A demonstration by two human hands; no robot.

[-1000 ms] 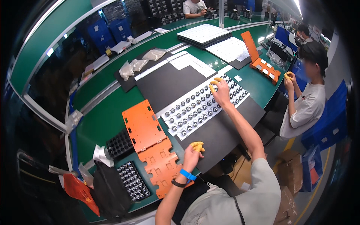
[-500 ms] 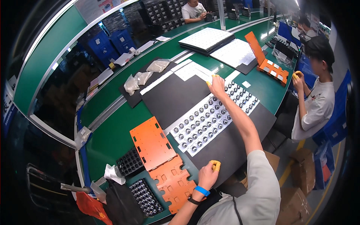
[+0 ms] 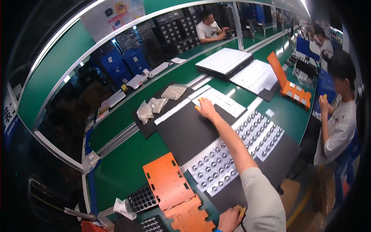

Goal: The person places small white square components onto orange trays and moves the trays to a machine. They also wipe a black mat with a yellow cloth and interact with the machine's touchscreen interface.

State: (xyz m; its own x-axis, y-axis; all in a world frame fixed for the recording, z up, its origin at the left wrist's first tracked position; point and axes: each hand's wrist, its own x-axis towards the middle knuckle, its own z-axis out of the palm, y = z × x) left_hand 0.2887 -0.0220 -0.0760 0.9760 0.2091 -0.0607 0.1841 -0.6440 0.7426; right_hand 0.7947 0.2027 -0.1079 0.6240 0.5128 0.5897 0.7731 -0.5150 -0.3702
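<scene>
The right hand (image 3: 206, 109) reaches far out, fingers spread flat on the white sheet (image 3: 216, 99) beyond the black mat (image 3: 185, 133), as if steadying it, while the left hand (image 3: 230, 219) seemingly pinches a small yellow piece (image 3: 242, 211) near the orange plates (image 3: 170, 185).

black mat (image 3: 185, 131), white dotted tray (image 3: 235, 149), orange panel (image 3: 167, 181), green table (image 3: 119, 170), yellow-tipped fingers (image 3: 198, 104).

Position: worn on the person's head, above the long green workbench (image 3: 127, 170).
Facing: downward and forward, across the bench.
Nearness: the outstretched right hand (image 3: 206, 109) is far, the left hand (image 3: 230, 219) close below.
Lens: fisheye, with edges bending.
</scene>
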